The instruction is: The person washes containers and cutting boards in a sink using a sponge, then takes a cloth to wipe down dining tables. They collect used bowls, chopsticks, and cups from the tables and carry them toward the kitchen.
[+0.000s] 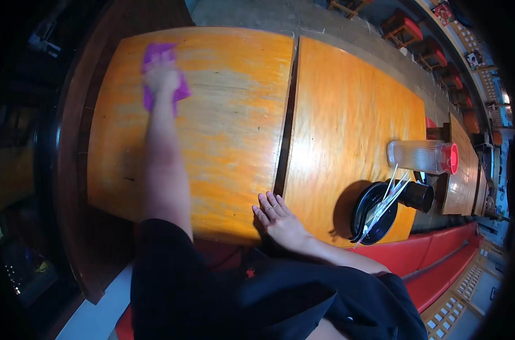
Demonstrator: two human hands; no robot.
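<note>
My left hand (162, 77) is stretched far out over the left wooden table (234, 124), pressing a purple cloth (184, 89) onto its top. The hand is blurred by motion, and the cloth shows around and beyond the fingers. My right hand (280, 224) rests at the near edge by the gap between the two tables. Its fingers are extended and a little apart, with nothing in them. The tabletop's orange finish is worn into pale patches.
On the right table (348, 113) stand a black bowl (359, 212) with chopsticks (389, 198) across it, a black cup (419, 196), and a clear ribbed pitcher (416, 156) with a red lid. A red bench (438, 255) runs along the near right. Stools (402, 28) stand farther back.
</note>
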